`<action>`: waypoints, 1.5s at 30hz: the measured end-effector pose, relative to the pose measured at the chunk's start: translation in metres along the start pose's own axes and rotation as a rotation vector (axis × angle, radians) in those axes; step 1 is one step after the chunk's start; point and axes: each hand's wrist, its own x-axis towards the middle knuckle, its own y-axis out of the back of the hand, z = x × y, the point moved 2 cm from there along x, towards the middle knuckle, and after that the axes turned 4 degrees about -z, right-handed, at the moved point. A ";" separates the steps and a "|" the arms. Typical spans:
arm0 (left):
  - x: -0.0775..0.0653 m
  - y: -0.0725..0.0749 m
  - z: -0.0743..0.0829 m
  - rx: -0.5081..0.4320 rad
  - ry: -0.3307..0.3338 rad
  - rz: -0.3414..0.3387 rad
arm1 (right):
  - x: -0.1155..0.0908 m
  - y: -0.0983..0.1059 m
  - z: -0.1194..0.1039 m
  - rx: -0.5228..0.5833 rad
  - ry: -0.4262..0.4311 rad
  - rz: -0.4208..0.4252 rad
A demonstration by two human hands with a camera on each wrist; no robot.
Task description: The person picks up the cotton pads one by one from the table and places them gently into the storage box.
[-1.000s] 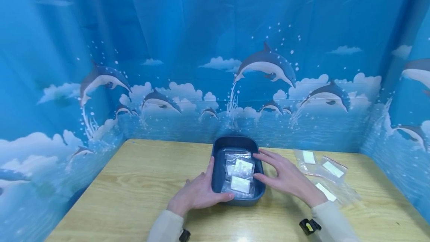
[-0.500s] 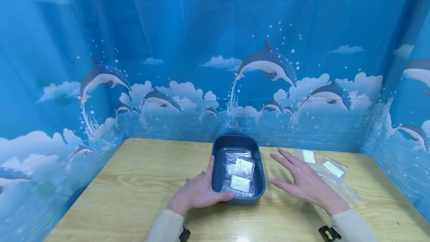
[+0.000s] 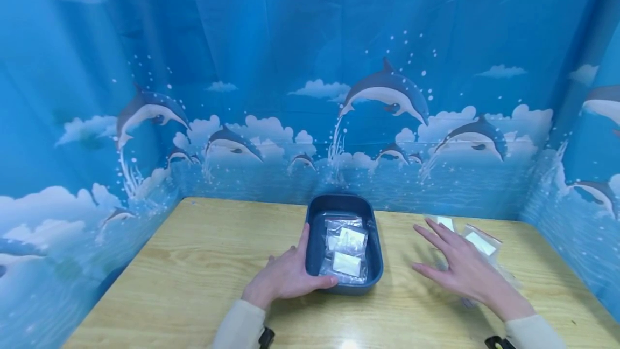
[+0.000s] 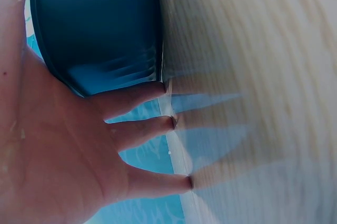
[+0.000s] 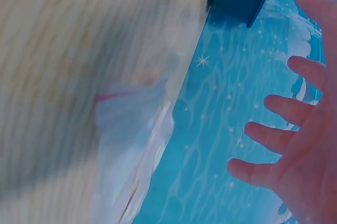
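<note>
A dark blue rectangular box (image 3: 344, 288) stands on the table, with several clear zip bags holding white pieces (image 3: 346, 264) inside. My left hand (image 3: 283, 279) rests against its near left corner, thumb along the front rim and index finger along the left side. The left wrist view shows the straight fingers (image 4: 142, 132) spread, tips down at the tabletop. My right hand (image 3: 462, 265) hovers to the right of the box, fingers apart and holding nothing. Beneath and behind it lie more zip bags (image 3: 481, 243), partly hidden by the hand; one bag (image 5: 124, 140) shows a red seal line in the right wrist view.
The wooden table (image 3: 218, 252) has a blue dolphin-print curtain (image 3: 290, 69) behind it and at both sides. The far end of the box stands close to the table's back edge.
My right hand has left the right rim of the box and moved rightward over the loose zip bags. My left hand and the box have stayed in place.
</note>
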 end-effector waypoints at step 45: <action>-0.001 0.001 0.000 -0.003 -0.001 0.000 | -0.072 0.005 0.073 0.087 -0.237 -0.068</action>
